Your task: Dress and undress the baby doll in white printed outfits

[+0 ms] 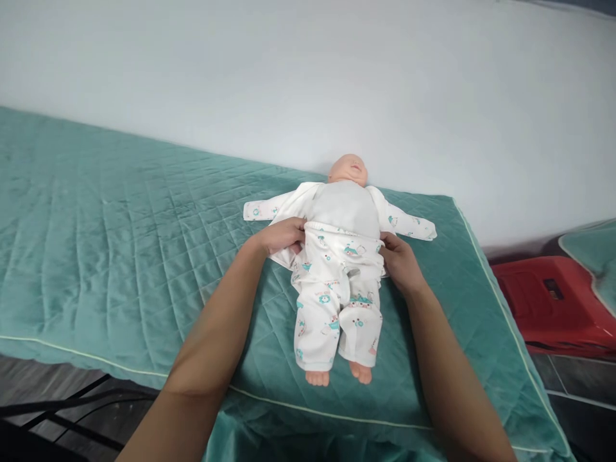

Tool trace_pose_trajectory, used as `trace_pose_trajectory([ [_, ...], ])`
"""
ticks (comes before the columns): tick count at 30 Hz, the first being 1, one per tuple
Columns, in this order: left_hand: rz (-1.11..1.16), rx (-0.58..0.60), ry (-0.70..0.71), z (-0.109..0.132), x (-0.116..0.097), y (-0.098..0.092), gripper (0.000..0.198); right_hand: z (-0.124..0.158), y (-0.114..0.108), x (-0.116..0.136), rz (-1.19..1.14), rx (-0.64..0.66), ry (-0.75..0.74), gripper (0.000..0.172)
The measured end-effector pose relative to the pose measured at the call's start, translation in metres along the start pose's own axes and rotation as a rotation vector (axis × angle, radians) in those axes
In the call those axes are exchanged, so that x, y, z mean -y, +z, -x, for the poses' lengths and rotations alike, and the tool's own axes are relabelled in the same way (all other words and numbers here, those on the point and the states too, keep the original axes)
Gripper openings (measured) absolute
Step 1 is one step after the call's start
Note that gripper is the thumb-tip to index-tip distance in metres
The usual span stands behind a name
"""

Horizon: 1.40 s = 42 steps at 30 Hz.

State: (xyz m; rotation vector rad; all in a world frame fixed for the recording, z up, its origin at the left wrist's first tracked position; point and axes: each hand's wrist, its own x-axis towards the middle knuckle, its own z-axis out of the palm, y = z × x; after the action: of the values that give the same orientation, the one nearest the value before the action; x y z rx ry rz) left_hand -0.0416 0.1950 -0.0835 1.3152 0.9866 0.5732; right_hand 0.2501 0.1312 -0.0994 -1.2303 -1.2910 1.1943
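Observation:
A baby doll [348, 169] lies on its back, head toward the wall and bare feet toward me. It wears white printed pants [315, 314], pulled up to its waist. A white printed shirt [409, 222] covers both arms but lies open at the front, so the grey-white torso [344, 204] shows. My left hand [287, 236] is closed on the waistband at the doll's hip on the left of the view. At the opposite hip my right hand [400, 258] pinches the other end of the waistband. Some fingertips of both hands are hidden by cloth.
A green quilted cover [144, 256] spreads over the bed under the doll. Behind it rises a pale wall [289, 77]. Beyond the bed's right edge stands a red plastic seat or stool [553, 301]. Black metal bars [72, 404] show at lower left.

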Motion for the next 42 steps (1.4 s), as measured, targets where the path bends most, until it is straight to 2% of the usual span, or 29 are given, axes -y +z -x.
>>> trace_pose_trajectory([
  [10, -0.059, 0.093, 0.076, 0.002, 0.003, -0.002, 0.014, 0.004, -0.003, 0.003, 0.019, 0.061, 0.061, 0.031],
  [16, -0.142, 0.101, 0.075, 0.003, -0.001, 0.001, 0.015, 0.000, 0.000, 0.001, 0.010, -0.114, 0.138, 0.041],
  [20, -0.162, 0.095, 0.068, 0.002, -0.001, 0.002, 0.010, 0.000, 0.003, 0.001, -0.004, -0.119, 0.139, 0.046],
  [26, -0.156, 0.048, 0.059, 0.001, 0.000, 0.003, 0.009, 0.002, 0.004, 0.000, 0.020, -0.050, 0.022, 0.044],
  [31, -0.110, -0.006, 0.045, 0.000, 0.003, 0.005, 0.013, -0.001, 0.003, -0.003, 0.051, -0.040, -0.071, 0.038],
  [38, -0.062, -0.045, 0.036, -0.005, 0.012, 0.005, 0.027, -0.003, 0.004, -0.002, 0.067, -0.058, -0.115, 0.029],
  [42, -0.140, -0.141, 0.077, -0.004, 0.010, 0.009, 0.028, -0.004, 0.004, -0.002, 0.063, -0.074, -0.104, 0.026],
])
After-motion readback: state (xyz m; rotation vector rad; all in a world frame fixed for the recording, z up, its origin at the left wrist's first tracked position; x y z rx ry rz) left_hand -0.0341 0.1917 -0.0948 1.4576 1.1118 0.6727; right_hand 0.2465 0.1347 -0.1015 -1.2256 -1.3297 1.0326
